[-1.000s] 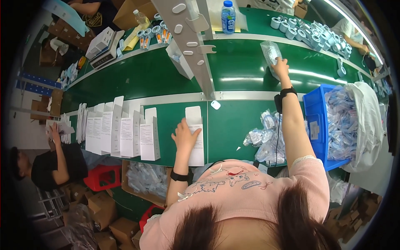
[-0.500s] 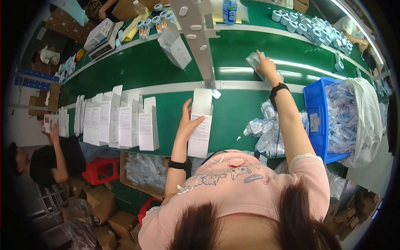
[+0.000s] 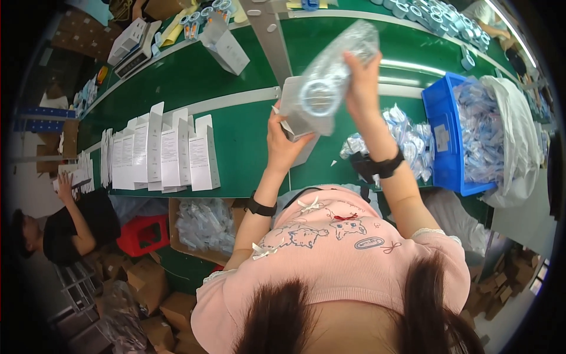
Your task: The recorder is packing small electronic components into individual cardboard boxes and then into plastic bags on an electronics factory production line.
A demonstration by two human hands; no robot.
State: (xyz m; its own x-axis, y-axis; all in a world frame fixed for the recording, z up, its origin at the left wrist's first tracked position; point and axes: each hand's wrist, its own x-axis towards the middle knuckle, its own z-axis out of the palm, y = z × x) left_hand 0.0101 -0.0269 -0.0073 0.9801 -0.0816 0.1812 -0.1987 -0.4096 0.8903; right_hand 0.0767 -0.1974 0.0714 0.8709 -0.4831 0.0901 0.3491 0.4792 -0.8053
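My left hand [image 3: 284,144] is closed round a white carton [image 3: 306,152], tilted on the green bench in front of me, its upper flap standing up. In my right hand [image 3: 362,85] is a clear bubble-wrap pouch [image 3: 349,50], gripped from its right side. Through the plastic at its lower end shows a pale blue and white ring-shaped part. This end hangs in front of the carton's upper end and hides much of it; whether it goes inside, I cannot tell. The pouch is slightly blurred.
White cartons [image 3: 171,156] stand in a row at left. Small plastic packets [image 3: 407,133] lie right, beside a blue bin [image 3: 439,133] of more packets. A metal post [image 3: 268,41] rises ahead; an open carton [image 3: 227,53] stands beyond the rail. A co-worker [image 3: 76,227] sits far left.
My right hand has come back from beyond the rail, bringing the pouch to the carton. My left hand has lifted and tilted the carton. The whole view has shifted slightly.
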